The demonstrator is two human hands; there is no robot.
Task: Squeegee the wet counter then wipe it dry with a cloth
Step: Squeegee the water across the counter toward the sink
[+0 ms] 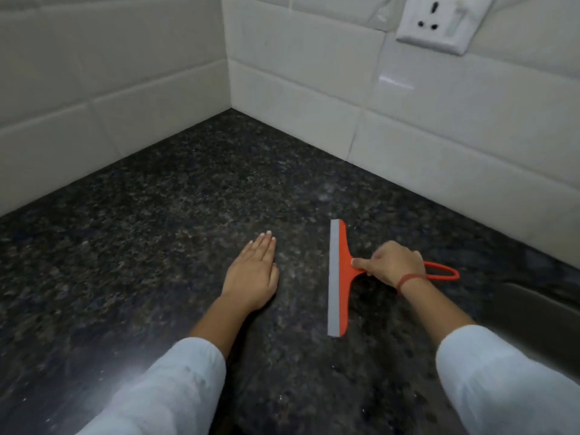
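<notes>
Squeegee (pixel 337 277) sits blade-edge on the dark surface (pixel 157 230), with the right hand (pixel 392 265) fingers wrapped round its orange handle. Left hand (pixel 251 274) lies flat, fingers straight, just left of the squeegee. Risk: a leftward stroke probably runs into it. Can't see the water, so missed streaks are likely. No cloth in view.

Counter (pixel 188 215): dark speckled stone, polished, faint sheen.
Squeegee (pixel 340 277): smooth orange plastic; blade grey, matt.
Wall tiles (pixel 439 120): white, glossy glaze.
Socket plate (pixel 439 23): white glossy plastic.
My sleeves (pixel 163 387): white cloth, matt.
</notes>
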